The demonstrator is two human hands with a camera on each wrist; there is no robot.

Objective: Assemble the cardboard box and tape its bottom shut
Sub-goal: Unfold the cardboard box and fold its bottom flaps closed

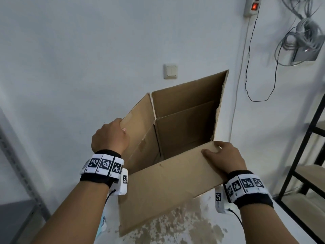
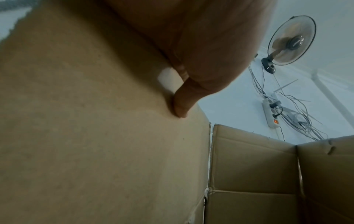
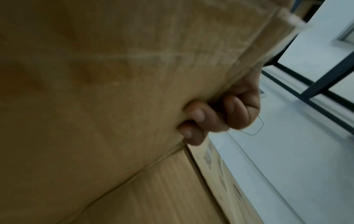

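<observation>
A brown cardboard box [image 1: 177, 124] is held up in front of the white wall, opened into a square tube with its flaps standing out. My left hand [image 1: 112, 136] grips the edge of the left flap, thumb on the inner face. In the left wrist view the thumb [image 2: 182, 103] presses the cardboard [image 2: 95, 136]. My right hand [image 1: 223, 155] pinches the right end of the near flap, thumb on top. In the right wrist view its fingers [image 3: 197, 121] curl under the cardboard [image 3: 95, 106]. No tape is in view.
A light switch [image 1: 170, 71] is on the wall behind the box. A power strip [image 1: 253, 6] and loose cables [image 1: 302, 37] hang at upper right. A black metal shelf [image 1: 302, 155] stands at the right, a grey rack [image 1: 21, 173] at the left. A wall fan [image 2: 291, 40] shows overhead.
</observation>
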